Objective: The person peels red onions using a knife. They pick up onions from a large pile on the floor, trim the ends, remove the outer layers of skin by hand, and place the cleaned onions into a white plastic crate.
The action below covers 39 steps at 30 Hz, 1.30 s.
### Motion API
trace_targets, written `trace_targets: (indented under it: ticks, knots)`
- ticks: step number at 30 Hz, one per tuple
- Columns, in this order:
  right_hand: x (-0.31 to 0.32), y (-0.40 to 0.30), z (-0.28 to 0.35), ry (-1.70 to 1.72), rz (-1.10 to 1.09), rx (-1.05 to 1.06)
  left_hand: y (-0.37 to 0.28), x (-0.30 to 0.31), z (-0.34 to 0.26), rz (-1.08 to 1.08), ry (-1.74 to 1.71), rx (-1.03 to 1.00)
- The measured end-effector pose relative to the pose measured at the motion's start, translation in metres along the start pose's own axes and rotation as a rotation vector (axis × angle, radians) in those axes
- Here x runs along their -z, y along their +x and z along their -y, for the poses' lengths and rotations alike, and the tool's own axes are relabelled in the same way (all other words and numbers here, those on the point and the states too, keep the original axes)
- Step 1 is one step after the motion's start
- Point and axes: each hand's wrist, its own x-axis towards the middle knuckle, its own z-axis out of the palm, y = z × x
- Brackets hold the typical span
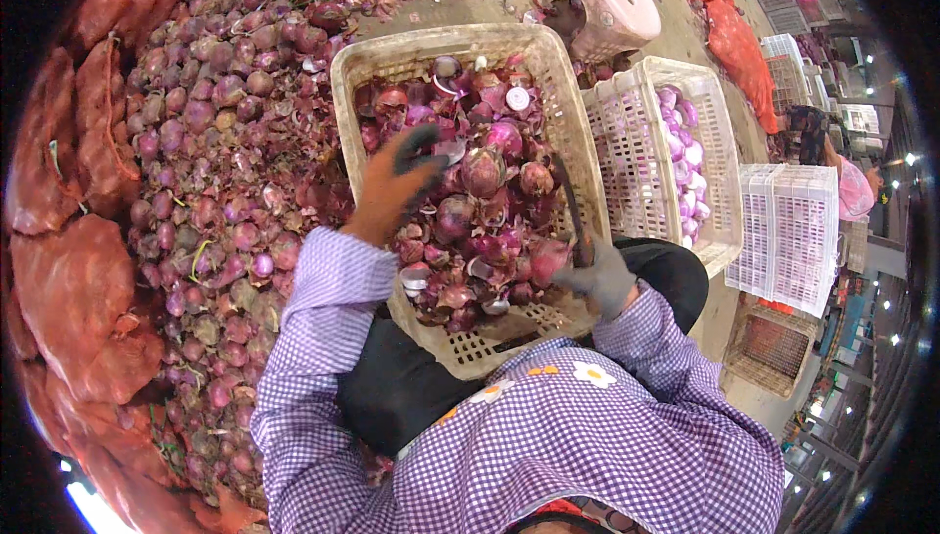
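Observation:
A dirty white plastic crate [448, 35] stands between my knees, partly filled with red onions [483, 171], loose skins and a few cut pieces. My left hand [404, 178], in an orange and dark glove, is over the crate's left side; it is blurred, and whether it holds anything cannot be told. My right hand [604, 281], in a grey glove, is at the crate's right wall and grips a knife [571, 200] with a dark blade that points away from me. A reddish onion [547, 261] lies beside its fingers.
A large heap of red onions [228, 189] lies to the left, backed by red mesh sacks [70, 306]. At right stand a crate of peeled onions [690, 159], stacked white crates [782, 233] and a brown crate [771, 347]. A pink stool [613, 2] is beyond. Another person [852, 185] is far right.

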Motion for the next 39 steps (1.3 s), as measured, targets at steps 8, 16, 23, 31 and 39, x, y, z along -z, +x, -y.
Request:
trace_targets:
  ticks: [8,16,23,31,39]
  knots:
    - [-0.053,-0.006,-0.047,-0.081,0.032,-0.091,-0.2,0.135,0.086,-0.988,0.001,-0.05]
    - [-0.038,0.007,-0.073,-0.173,-0.063,0.013,-0.33,0.007,0.22,-0.977,0.709,0.618]
    - [-0.049,0.008,-0.073,-0.188,-0.009,-0.013,-0.313,0.12,0.179,-0.84,1.217,0.956]
    - [-0.054,0.001,-0.067,-0.217,-0.048,-0.069,-0.322,0.16,0.19,-0.831,1.127,0.909]
    - [-0.073,0.008,-0.068,-0.206,-0.03,-0.048,-0.313,0.121,0.265,-0.6,0.818,0.662]
